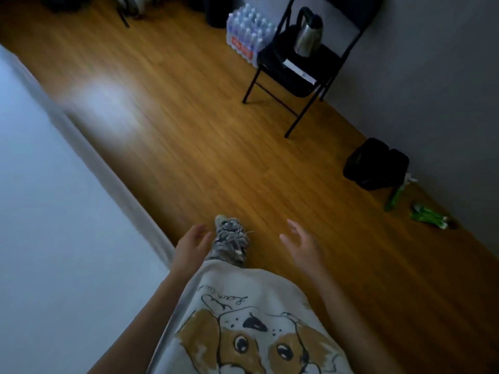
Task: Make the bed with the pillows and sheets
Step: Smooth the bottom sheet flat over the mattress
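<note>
The bed [40, 184] fills the left side of the view, covered by a smooth pale sheet that hangs over its edge. No pillow is in view. My left hand [190, 248] hovers just beside the bed's edge with relaxed fingers, holding nothing. My right hand [303, 245] floats over the wooden floor to the right, fingers straight and spread, also empty. Between them I see my shoe [229, 240] and my shirt with a dog print.
A black folding chair [294, 68] with a metal kettle [307, 32] stands by the far wall. A pack of water bottles [248, 31] sits behind it. A black bag [375, 163] and green wrappers [426, 217] lie along the right wall. Wooden floor [202, 130] stretches ahead.
</note>
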Demonstrator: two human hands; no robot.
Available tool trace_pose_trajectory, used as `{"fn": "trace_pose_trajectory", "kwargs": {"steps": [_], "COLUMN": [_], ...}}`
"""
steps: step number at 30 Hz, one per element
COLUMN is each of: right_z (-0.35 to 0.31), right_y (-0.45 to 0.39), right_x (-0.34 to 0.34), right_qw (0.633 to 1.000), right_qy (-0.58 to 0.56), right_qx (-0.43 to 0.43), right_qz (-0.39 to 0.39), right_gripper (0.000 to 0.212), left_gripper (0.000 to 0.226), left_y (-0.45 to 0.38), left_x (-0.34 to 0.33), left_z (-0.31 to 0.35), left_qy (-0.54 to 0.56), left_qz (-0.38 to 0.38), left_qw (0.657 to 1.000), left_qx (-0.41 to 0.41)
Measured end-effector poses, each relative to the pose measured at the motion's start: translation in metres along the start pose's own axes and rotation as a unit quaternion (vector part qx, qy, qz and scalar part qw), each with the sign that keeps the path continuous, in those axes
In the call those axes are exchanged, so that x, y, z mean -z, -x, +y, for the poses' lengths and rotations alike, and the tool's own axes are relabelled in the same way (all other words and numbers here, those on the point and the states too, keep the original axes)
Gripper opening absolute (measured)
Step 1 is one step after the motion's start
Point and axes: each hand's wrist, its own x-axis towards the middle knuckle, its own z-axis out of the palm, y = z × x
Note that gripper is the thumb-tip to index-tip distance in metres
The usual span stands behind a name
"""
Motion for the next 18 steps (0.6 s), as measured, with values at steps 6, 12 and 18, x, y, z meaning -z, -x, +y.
{"fn": "trace_pose_trajectory", "kwargs": {"steps": [6, 12, 18], "right_z": [-0.106, -0.215, -0.338], "right_y": [-0.121, -0.244, -0.404], "right_x": [0.042, 0.044, 0.014], "right_qw": [0.999, 0.994, 0.979], "right_qy": [-0.002, 0.039, 0.053], "right_qx": [0.032, 0.088, 0.134], "right_qz": [-0.012, -0.052, -0.142], "right_gripper": [0.052, 0.052, 0.047], "left_gripper": [0.039, 0.04, 0.038], "left_y": [-0.132, -0.238, -0.364], "left_x": [0.045, 0.11, 0.168], "left_z": [0.084, 0.152, 0.177], "left_qy": [0.017, 0.024, 0.067], "left_qz": [0.006, 0.064, 0.135], "left_qw": [0.999, 0.997, 0.988], "left_qx": [-0.028, -0.04, 0.028]}}
